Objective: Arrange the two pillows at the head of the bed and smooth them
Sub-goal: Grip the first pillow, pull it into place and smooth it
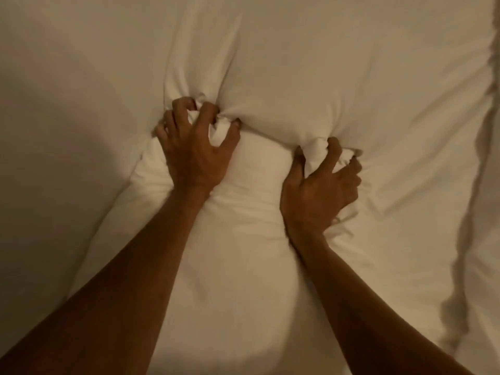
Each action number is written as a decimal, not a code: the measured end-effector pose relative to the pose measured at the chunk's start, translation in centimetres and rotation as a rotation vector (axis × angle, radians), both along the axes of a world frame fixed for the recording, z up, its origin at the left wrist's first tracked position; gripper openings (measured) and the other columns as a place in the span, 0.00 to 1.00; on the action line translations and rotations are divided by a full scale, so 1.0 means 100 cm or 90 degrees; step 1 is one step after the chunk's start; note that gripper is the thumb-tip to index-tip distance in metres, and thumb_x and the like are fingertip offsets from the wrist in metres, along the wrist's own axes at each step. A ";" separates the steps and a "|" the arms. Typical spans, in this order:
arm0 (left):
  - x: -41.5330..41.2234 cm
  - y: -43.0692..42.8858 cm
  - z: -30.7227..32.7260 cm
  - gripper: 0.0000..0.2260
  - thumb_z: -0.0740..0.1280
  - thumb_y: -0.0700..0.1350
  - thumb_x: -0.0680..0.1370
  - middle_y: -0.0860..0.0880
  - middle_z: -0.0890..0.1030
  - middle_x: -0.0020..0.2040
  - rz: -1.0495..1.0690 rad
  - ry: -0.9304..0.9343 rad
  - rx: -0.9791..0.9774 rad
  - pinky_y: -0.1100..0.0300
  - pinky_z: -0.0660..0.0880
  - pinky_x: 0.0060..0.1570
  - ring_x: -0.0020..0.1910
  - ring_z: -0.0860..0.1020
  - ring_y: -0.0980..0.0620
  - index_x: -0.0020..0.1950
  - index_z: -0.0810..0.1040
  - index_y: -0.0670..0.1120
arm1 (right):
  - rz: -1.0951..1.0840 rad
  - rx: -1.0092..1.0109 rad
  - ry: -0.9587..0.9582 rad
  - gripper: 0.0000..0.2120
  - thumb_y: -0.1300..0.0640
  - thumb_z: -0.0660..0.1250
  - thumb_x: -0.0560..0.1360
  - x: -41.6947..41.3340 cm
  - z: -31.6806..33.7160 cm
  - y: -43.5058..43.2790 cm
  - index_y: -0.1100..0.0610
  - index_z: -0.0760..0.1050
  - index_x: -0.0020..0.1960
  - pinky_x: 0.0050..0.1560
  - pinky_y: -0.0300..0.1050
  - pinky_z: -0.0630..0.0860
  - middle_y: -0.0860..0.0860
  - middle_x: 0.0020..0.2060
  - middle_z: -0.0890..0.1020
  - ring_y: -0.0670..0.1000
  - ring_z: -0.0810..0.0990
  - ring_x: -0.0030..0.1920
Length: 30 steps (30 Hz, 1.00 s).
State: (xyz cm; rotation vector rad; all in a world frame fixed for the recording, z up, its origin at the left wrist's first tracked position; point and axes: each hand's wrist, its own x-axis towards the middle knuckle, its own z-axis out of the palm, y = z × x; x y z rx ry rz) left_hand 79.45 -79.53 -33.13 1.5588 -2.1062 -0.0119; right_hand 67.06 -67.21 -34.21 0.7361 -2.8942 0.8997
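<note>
You are holding bunched cloth tight in each grip, left hand [193, 147] farther up than right hand [322, 185], with the pillow [284, 85] lying just ahead, stretching sideways across the bed [54, 104].

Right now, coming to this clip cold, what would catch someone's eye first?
Two bare forearms reach up from the bottom corners, and both hands are clenched in white fabric at mid-frame. The left hand bunches a puckered knot of cloth, while the right hand grips another fold lower and to the right. Both seem to hold the near edge of a plump white pillow, with pale bedding filling the rest of the view.
</note>
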 end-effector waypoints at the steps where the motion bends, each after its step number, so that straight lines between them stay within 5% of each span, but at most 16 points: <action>1: -0.001 -0.001 0.003 0.17 0.62 0.64 0.77 0.45 0.77 0.56 0.003 -0.008 0.002 0.48 0.67 0.55 0.54 0.75 0.42 0.50 0.79 0.51 | -0.008 0.010 0.003 0.26 0.39 0.60 0.78 -0.001 0.001 -0.002 0.50 0.68 0.71 0.63 0.62 0.68 0.62 0.66 0.71 0.63 0.72 0.60; 17: 0.011 0.024 0.036 0.21 0.57 0.65 0.79 0.45 0.76 0.58 -0.027 -0.042 0.046 0.46 0.67 0.56 0.55 0.75 0.42 0.55 0.75 0.48 | 0.085 0.077 -0.005 0.27 0.36 0.56 0.80 -0.004 0.041 0.034 0.49 0.65 0.74 0.57 0.58 0.69 0.62 0.66 0.71 0.62 0.74 0.55; 21: 0.032 0.047 0.051 0.22 0.56 0.62 0.81 0.43 0.73 0.68 -0.069 -0.058 0.098 0.43 0.66 0.64 0.64 0.72 0.40 0.63 0.72 0.48 | 0.111 0.135 -0.051 0.30 0.36 0.53 0.81 0.002 0.058 0.073 0.48 0.58 0.79 0.62 0.59 0.68 0.63 0.70 0.69 0.65 0.73 0.60; 26: 0.035 0.072 0.092 0.25 0.54 0.55 0.83 0.38 0.62 0.78 -0.114 -0.033 0.110 0.40 0.58 0.74 0.77 0.60 0.38 0.77 0.63 0.43 | 0.114 0.079 -0.098 0.31 0.43 0.53 0.84 0.013 0.087 0.094 0.53 0.47 0.82 0.77 0.57 0.55 0.63 0.78 0.56 0.62 0.56 0.78; 30: 0.030 0.090 0.100 0.26 0.53 0.53 0.84 0.44 0.57 0.81 -0.295 -0.026 0.114 0.46 0.55 0.77 0.80 0.55 0.47 0.80 0.57 0.46 | 0.332 0.016 -0.034 0.29 0.44 0.48 0.85 0.021 0.098 0.077 0.48 0.42 0.82 0.79 0.53 0.41 0.54 0.81 0.45 0.52 0.40 0.80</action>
